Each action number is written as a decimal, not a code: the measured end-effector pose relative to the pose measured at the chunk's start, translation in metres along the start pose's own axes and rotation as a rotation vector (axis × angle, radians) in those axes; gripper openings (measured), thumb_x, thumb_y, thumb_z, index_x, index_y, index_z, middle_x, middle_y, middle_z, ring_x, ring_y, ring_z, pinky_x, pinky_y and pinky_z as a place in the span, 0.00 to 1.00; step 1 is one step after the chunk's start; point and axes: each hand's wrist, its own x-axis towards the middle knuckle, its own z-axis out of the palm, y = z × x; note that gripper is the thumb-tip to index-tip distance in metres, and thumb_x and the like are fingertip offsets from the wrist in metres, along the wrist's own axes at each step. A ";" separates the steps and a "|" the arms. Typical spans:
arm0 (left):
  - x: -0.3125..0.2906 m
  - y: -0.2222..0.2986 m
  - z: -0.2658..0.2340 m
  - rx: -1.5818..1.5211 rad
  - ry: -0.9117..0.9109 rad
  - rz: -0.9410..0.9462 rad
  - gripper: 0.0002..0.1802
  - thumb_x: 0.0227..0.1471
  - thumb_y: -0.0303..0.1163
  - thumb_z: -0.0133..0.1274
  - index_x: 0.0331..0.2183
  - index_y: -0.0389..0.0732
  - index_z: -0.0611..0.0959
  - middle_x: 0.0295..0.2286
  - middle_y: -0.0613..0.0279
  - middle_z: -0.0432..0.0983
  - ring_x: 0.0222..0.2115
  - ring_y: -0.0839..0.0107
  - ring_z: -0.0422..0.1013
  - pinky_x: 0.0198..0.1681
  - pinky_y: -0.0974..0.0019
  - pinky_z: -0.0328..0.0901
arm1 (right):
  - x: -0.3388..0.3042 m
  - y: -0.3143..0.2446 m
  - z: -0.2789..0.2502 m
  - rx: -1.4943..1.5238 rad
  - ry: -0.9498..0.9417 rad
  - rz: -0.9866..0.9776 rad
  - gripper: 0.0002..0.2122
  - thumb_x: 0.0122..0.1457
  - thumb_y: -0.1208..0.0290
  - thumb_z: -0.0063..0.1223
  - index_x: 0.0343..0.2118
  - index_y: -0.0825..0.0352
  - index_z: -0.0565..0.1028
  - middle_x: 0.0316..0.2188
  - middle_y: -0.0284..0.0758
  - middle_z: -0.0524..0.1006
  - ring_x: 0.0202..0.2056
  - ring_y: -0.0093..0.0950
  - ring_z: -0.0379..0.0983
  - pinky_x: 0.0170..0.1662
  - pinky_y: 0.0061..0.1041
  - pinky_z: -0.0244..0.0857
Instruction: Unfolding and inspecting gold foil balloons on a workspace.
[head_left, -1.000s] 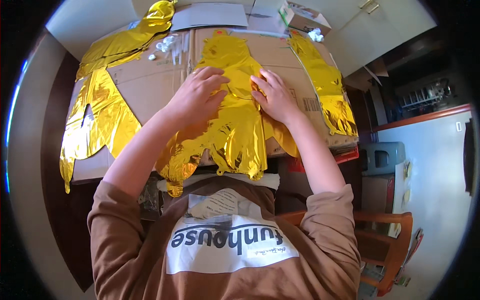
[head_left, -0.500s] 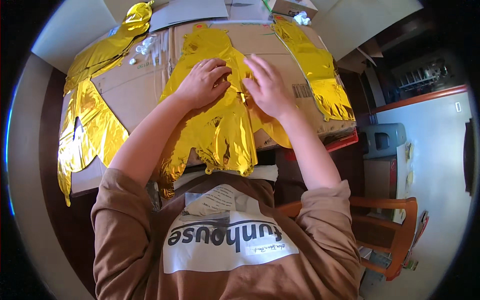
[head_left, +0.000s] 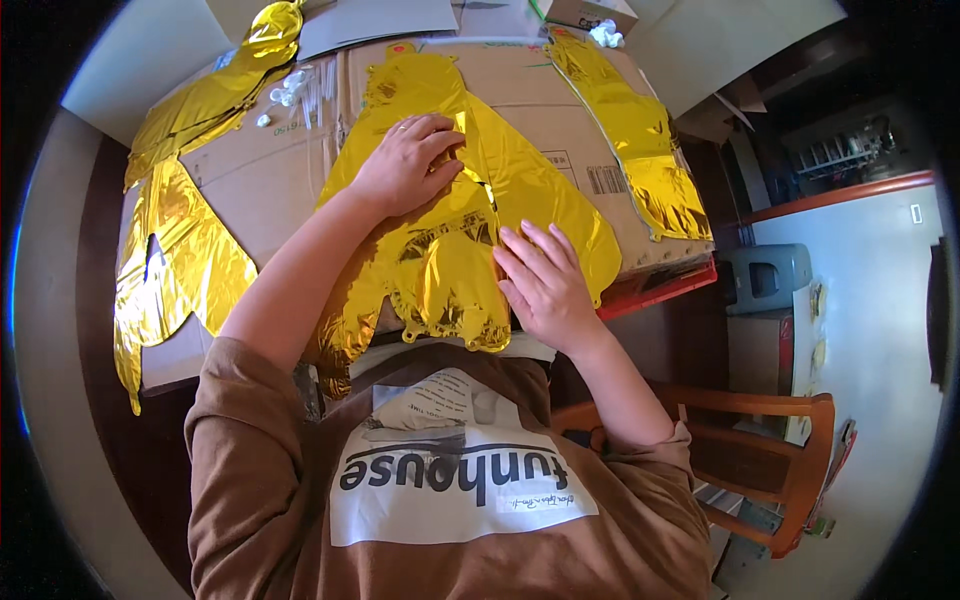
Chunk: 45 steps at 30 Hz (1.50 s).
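A flat gold foil balloon lies on the cardboard in front of me, its lower edge reaching close to my body. My left hand rests on its upper middle, fingers bent and thumb held apart from them, with the fingertips by a crease. Lower down on the right, my right hand has its fingers spread, with the fingertips touching the foil beside that crease. To the right of the crease, a broad foil flap lies spread toward the cardboard's edge. Neither hand visibly pinches the foil.
Other gold foil balloons lie at the left and the right of the cardboard. Clear straws and white crumpled bits sit at the back. A wooden chair and a grey-blue stool stand at right.
My right hand has moved down and toward me along the foil. The right flap of the middle balloon now lies spread out flatter. My left hand has stayed in place.
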 end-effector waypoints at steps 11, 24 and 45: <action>0.001 -0.001 0.000 0.038 0.013 0.034 0.18 0.54 0.38 0.58 0.45 0.40 0.82 0.46 0.54 0.73 0.50 0.54 0.69 0.58 0.53 0.61 | 0.001 0.004 0.003 0.124 0.006 0.010 0.21 0.58 0.66 0.59 0.53 0.66 0.74 0.58 0.39 0.72 0.61 0.41 0.64 0.65 0.44 0.53; -0.001 -0.004 -0.002 0.016 0.043 0.054 0.16 0.54 0.38 0.58 0.42 0.39 0.83 0.41 0.55 0.76 0.45 0.53 0.71 0.52 0.54 0.64 | -0.015 -0.060 -0.010 0.070 -0.034 -0.005 0.29 0.47 0.63 0.67 0.54 0.66 0.73 0.56 0.44 0.70 0.58 0.43 0.65 0.63 0.48 0.55; -0.003 -0.011 0.005 -0.021 0.065 0.028 0.14 0.54 0.36 0.58 0.41 0.39 0.83 0.40 0.54 0.76 0.45 0.52 0.72 0.51 0.54 0.65 | -0.030 -0.079 -0.004 0.177 0.281 0.400 0.33 0.44 0.66 0.70 0.54 0.70 0.69 0.50 0.45 0.70 0.49 0.44 0.69 0.51 0.45 0.60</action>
